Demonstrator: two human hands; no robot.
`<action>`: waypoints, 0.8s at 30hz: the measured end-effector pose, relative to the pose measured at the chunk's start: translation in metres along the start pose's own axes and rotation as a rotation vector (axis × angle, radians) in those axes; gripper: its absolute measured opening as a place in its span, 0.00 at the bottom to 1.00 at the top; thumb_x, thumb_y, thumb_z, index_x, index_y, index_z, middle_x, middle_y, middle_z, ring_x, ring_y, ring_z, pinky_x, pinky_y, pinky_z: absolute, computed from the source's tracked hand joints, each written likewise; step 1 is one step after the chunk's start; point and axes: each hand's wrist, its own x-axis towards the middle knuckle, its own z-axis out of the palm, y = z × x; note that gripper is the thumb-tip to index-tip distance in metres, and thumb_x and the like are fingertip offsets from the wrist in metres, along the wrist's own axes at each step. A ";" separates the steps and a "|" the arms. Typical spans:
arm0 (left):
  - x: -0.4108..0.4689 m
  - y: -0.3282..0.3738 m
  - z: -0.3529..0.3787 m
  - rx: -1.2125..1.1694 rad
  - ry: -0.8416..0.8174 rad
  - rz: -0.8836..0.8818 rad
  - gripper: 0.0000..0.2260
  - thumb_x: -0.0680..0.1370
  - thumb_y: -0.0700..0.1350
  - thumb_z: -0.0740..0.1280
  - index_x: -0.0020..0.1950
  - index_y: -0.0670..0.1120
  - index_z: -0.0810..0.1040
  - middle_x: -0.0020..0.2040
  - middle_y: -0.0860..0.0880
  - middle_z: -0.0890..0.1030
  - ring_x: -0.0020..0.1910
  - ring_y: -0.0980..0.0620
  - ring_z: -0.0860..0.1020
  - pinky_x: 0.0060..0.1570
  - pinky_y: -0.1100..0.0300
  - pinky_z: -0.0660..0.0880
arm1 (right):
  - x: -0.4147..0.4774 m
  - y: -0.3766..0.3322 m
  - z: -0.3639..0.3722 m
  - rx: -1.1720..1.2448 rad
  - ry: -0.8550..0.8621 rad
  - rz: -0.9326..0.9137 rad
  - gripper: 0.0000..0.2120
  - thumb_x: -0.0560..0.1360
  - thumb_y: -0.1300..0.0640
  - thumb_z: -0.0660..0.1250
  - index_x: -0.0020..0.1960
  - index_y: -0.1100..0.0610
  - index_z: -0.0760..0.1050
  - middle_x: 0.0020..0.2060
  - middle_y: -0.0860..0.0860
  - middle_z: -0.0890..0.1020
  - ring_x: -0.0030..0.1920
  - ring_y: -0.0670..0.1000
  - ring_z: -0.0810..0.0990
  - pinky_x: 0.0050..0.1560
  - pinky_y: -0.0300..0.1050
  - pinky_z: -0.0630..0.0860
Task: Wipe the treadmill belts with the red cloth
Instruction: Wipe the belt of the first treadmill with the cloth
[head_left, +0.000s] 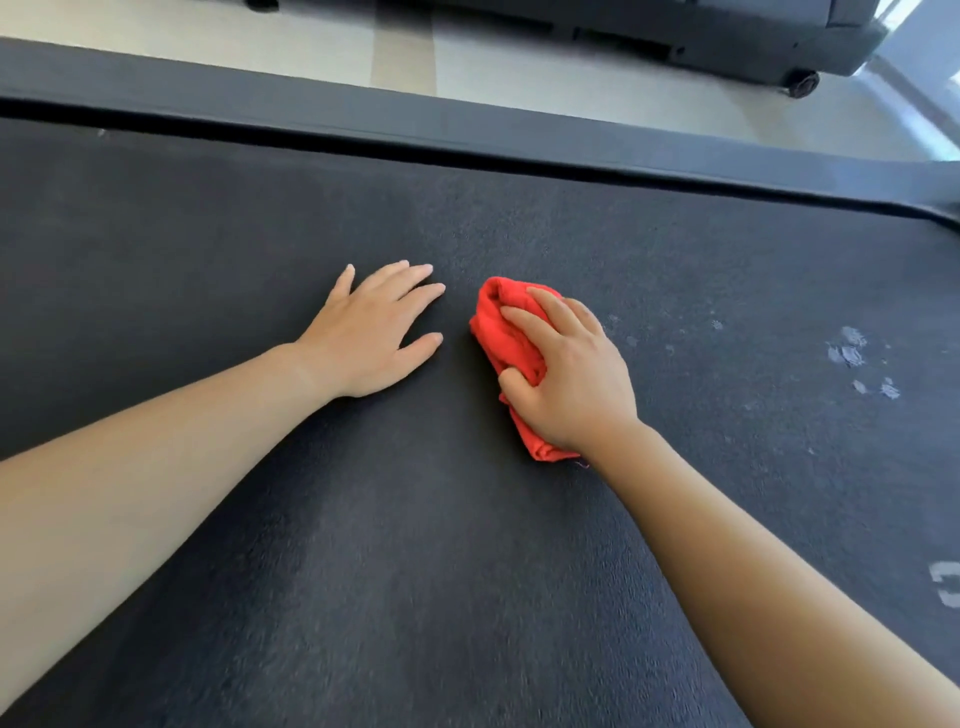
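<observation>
The left hand (363, 338) lies palm down on the belt with its fingers straight and slightly spread, holding nothing. The right hand (571, 379) sits on top of the crumpled red cloth (506, 332), its fingers curled over the folds and its thumb tucked into the fabric, gripping it and pressing it to the surface. The cloth is soft, bunched into a long wad. Its far end shows past the fingertips and its near end pokes out beside the wrist. It lies just to the right of the left hand, a narrow strip of belt between them. Both bare forearms reach in from the near edge. Under them spreads the dark grey, finely grained treadmill belt (415, 571), matt and slightly fuzzy in texture. To the right of the cloth, well apart from it, are pale flaky scuff marks (852, 353), and a worn white printed mark (945, 584) sits at the right edge. Along the far side runs a smooth dark side rail (467, 122). Beyond it is glossy pale floor (519, 67) and the dark base of another machine (727, 36) with a small black wheel (802, 83).
</observation>
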 end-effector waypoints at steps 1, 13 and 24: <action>0.009 -0.005 -0.002 0.003 0.001 -0.035 0.26 0.79 0.58 0.55 0.76 0.51 0.58 0.77 0.53 0.54 0.77 0.52 0.49 0.73 0.40 0.47 | 0.011 0.001 0.003 0.007 0.002 0.000 0.28 0.67 0.45 0.60 0.67 0.49 0.72 0.69 0.48 0.70 0.68 0.55 0.65 0.59 0.54 0.72; 0.091 -0.058 -0.003 -0.029 0.148 -0.378 0.30 0.78 0.58 0.57 0.76 0.46 0.56 0.77 0.51 0.55 0.76 0.52 0.51 0.74 0.45 0.47 | 0.157 0.005 0.035 0.035 -0.031 -0.111 0.25 0.72 0.48 0.63 0.69 0.46 0.69 0.70 0.44 0.67 0.71 0.51 0.61 0.60 0.47 0.68; 0.094 -0.061 0.001 -0.034 0.188 -0.363 0.30 0.77 0.59 0.57 0.76 0.47 0.57 0.77 0.52 0.56 0.76 0.53 0.51 0.74 0.46 0.47 | 0.203 0.000 0.051 0.000 -0.041 -0.111 0.26 0.71 0.44 0.61 0.69 0.45 0.68 0.70 0.44 0.67 0.69 0.53 0.63 0.59 0.51 0.71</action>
